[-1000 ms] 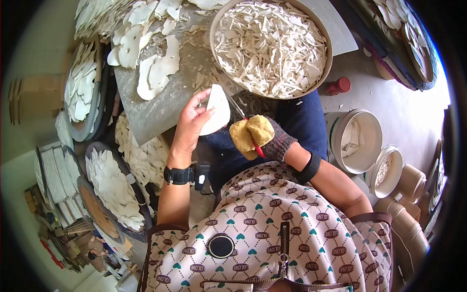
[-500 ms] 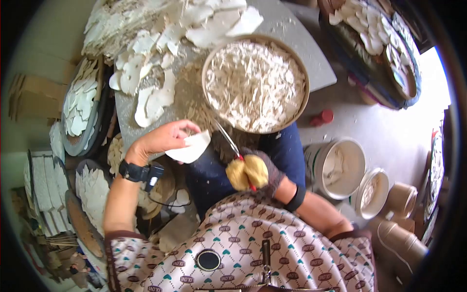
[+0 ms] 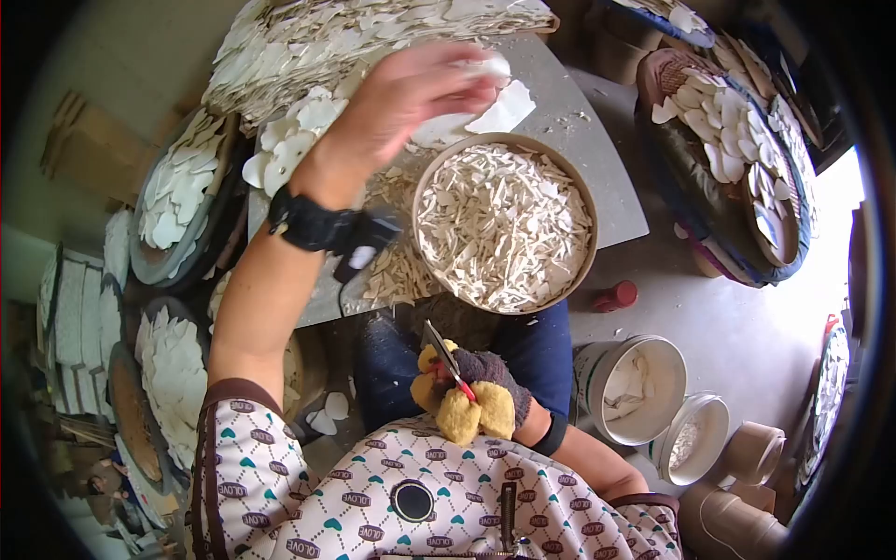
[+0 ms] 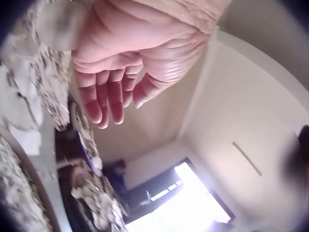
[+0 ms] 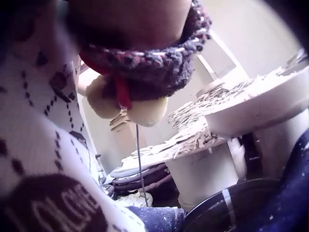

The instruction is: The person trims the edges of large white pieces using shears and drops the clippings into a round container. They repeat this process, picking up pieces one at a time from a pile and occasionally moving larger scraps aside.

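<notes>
My bare left hand (image 3: 411,98) is raised over the table with its fingers loosely bent. In the left wrist view nothing shows between the left fingers (image 4: 116,104). A blurred, flat white piece (image 3: 495,65) appears right at the fingertips in the head view. Low over the lap, my right hand (image 3: 499,378), in a dark knitted glove, grips scissors (image 3: 457,373) with red handles, thick yellow padding and a metal blade pointing up and forward. A round tray (image 3: 595,224) heaped with white strips stands at the table's near edge, ahead of the right hand.
Stacked flat white sheets (image 3: 280,70) line the back of the table (image 3: 611,201). Baskets of white pieces (image 3: 714,126) stand at both sides. To the right, two white buckets (image 3: 679,373) and a red object (image 3: 616,297) are on the floor.
My left hand has swung from the lap up and forward over the table, and the white piece has left its grip. My right hand has dropped slightly closer to the body, still holding the scissors.
</notes>
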`<state>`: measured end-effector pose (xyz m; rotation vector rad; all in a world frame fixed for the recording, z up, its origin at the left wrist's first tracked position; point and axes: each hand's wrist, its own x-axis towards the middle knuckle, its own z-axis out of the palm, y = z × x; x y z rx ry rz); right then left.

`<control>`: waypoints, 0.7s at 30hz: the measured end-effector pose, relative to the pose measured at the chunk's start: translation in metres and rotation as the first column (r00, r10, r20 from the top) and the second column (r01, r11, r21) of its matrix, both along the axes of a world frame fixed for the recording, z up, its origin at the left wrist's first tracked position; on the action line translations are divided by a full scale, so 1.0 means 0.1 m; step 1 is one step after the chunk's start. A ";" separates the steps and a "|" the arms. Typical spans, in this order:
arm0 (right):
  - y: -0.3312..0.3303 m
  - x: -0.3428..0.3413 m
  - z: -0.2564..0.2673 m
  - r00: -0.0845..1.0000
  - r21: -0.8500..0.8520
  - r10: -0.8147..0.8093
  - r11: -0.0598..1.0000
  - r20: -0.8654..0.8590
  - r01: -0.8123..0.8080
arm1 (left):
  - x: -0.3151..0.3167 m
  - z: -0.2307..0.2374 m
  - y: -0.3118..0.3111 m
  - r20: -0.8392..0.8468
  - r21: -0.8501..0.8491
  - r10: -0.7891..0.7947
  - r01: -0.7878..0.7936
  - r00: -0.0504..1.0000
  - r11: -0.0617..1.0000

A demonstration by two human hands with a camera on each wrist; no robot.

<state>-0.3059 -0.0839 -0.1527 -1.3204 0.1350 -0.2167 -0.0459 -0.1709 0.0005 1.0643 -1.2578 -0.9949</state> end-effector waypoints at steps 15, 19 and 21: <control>-0.05 0.40 -0.54 0.916 0.680 0.313 0.731 -0.250 -0.064 | 2.11 -2.04 -0.03 0.675 0.351 0.485 -0.820 0.556 0.452; -0.12 0.47 -0.55 0.830 0.688 0.333 0.721 -0.447 0.081 | 2.12 -2.14 -0.27 0.922 0.238 0.212 -0.905 0.325 0.354; -0.04 0.48 -0.65 0.872 0.520 0.231 0.854 -0.431 0.030 | 2.14 -2.18 -0.28 0.836 0.331 0.327 -0.880 0.441 0.340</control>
